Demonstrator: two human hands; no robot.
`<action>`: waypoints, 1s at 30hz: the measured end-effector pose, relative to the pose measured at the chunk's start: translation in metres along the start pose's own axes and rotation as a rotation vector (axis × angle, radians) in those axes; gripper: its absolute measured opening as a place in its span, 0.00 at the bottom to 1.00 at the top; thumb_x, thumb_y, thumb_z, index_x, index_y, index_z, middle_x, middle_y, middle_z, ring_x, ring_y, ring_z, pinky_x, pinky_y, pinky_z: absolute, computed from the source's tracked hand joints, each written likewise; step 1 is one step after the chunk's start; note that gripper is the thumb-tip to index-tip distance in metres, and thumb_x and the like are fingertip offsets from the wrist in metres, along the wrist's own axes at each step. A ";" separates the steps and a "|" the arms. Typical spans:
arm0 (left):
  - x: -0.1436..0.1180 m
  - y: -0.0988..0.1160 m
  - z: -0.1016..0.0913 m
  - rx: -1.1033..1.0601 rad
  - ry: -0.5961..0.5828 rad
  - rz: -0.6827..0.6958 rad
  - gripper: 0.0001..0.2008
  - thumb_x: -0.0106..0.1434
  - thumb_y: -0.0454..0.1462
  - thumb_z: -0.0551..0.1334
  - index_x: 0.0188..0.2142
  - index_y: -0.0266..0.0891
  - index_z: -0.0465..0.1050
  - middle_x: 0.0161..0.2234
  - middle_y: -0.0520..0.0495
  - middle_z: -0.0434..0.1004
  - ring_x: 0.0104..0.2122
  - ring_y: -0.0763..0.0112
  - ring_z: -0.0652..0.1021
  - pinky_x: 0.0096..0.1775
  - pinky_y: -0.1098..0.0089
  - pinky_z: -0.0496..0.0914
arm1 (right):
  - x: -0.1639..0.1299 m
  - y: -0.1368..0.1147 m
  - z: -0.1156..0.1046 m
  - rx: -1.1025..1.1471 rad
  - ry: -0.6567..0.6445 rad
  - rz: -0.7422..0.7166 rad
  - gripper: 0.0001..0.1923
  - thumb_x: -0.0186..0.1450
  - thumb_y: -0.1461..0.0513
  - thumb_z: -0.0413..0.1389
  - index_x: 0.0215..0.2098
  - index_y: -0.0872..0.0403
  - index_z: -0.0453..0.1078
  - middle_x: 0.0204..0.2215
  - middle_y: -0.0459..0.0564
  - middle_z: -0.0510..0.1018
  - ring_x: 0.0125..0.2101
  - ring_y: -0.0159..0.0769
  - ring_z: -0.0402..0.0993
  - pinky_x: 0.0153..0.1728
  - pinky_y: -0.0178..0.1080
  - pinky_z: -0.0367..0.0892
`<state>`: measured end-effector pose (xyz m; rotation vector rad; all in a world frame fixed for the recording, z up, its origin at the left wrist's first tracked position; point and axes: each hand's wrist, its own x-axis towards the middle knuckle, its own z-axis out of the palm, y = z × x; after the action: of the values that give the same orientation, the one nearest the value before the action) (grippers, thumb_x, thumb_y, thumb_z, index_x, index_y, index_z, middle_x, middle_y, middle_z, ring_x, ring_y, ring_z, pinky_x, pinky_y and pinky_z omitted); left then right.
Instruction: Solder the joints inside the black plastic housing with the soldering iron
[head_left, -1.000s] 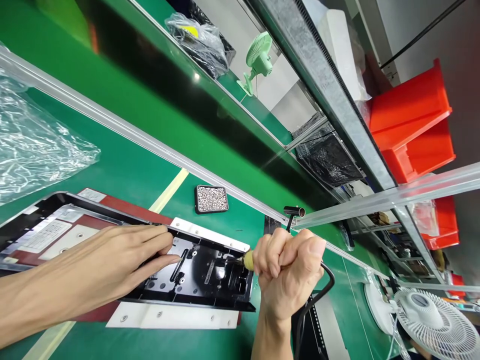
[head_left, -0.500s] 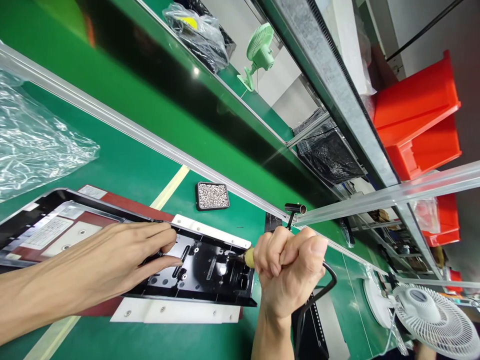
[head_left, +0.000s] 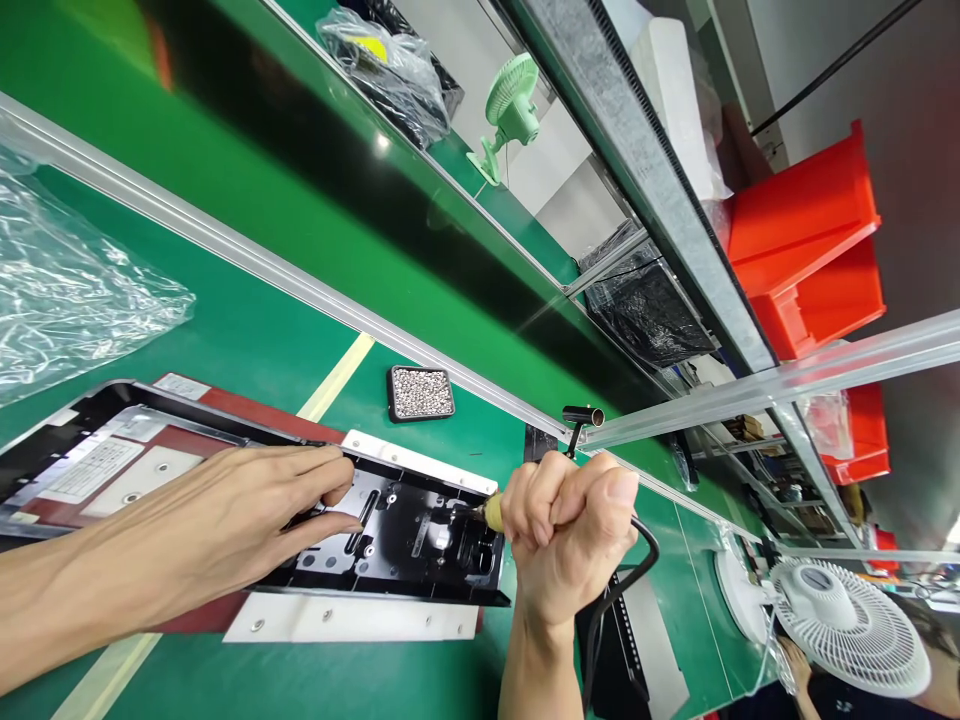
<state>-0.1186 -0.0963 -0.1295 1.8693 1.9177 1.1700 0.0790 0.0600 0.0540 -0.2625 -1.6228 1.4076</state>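
My right hand [head_left: 574,535] is wrapped round a soldering iron with a yellow collar [head_left: 493,511] and a black cord. Its metal tip points left, down into the right end of a long black plastic housing [head_left: 394,550]; whether it touches is hard to tell. Across the middle of that housing lies my left hand [head_left: 292,490], its fingers bent and the thumb apart from them, with nothing visible in the gap. The housing rests on a dark red fixture board [head_left: 232,405] with white strips [head_left: 360,622] along both sides.
Behind the housing sits a small black tray [head_left: 421,392] of tiny metal pieces. Clear plastic wrap [head_left: 82,280] lies at the left. A metal rail [head_left: 225,245] crosses the green bench. A white fan [head_left: 847,620] stands at the right near another person's hand [head_left: 799,665].
The view has shifted slightly, and more of another person shows at the lower right. My right hand still holds the soldering iron in the housing; my left hand stays put.
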 end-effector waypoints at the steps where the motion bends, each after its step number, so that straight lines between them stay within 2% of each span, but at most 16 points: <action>1: -0.001 0.000 0.001 0.003 0.004 0.004 0.25 0.90 0.54 0.60 0.35 0.49 0.73 0.31 0.53 0.78 0.25 0.61 0.77 0.31 0.59 0.58 | 0.000 0.000 0.000 -0.003 0.005 -0.006 0.36 0.93 0.46 0.54 0.29 0.50 0.53 0.18 0.35 0.53 0.15 0.24 0.45 0.17 0.26 0.57; 7: -0.001 -0.004 0.002 0.013 0.009 -0.003 0.26 0.90 0.55 0.58 0.35 0.49 0.73 0.31 0.53 0.78 0.25 0.61 0.78 0.32 0.58 0.59 | 0.000 0.001 0.002 0.013 0.016 -0.011 0.36 0.92 0.48 0.56 0.29 0.51 0.52 0.18 0.35 0.53 0.16 0.24 0.45 0.17 0.25 0.56; 13: 0.001 -0.003 -0.003 -0.023 -0.124 -0.083 0.23 0.88 0.54 0.62 0.37 0.48 0.75 0.34 0.52 0.81 0.28 0.60 0.79 0.33 0.59 0.61 | 0.001 0.000 0.001 0.015 0.012 -0.002 0.36 0.93 0.48 0.54 0.29 0.51 0.52 0.17 0.35 0.53 0.15 0.24 0.45 0.17 0.25 0.57; 23: -0.005 -0.004 0.005 0.009 -0.017 -0.048 0.27 0.90 0.57 0.58 0.35 0.48 0.73 0.32 0.53 0.79 0.26 0.61 0.78 0.32 0.58 0.60 | 0.001 0.000 0.002 -0.022 0.016 -0.029 0.35 0.93 0.48 0.54 0.29 0.50 0.52 0.17 0.35 0.53 0.15 0.24 0.45 0.16 0.25 0.56; 30: -0.003 -0.005 0.003 0.011 -0.060 -0.042 0.25 0.90 0.55 0.59 0.35 0.48 0.73 0.32 0.53 0.77 0.26 0.61 0.76 0.32 0.57 0.59 | 0.001 -0.001 0.004 0.010 0.018 -0.006 0.36 0.92 0.49 0.56 0.29 0.51 0.50 0.17 0.35 0.52 0.15 0.23 0.45 0.17 0.24 0.57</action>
<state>-0.1202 -0.0977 -0.1358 1.8382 1.9260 1.0811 0.0763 0.0578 0.0555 -0.2635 -1.6007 1.4048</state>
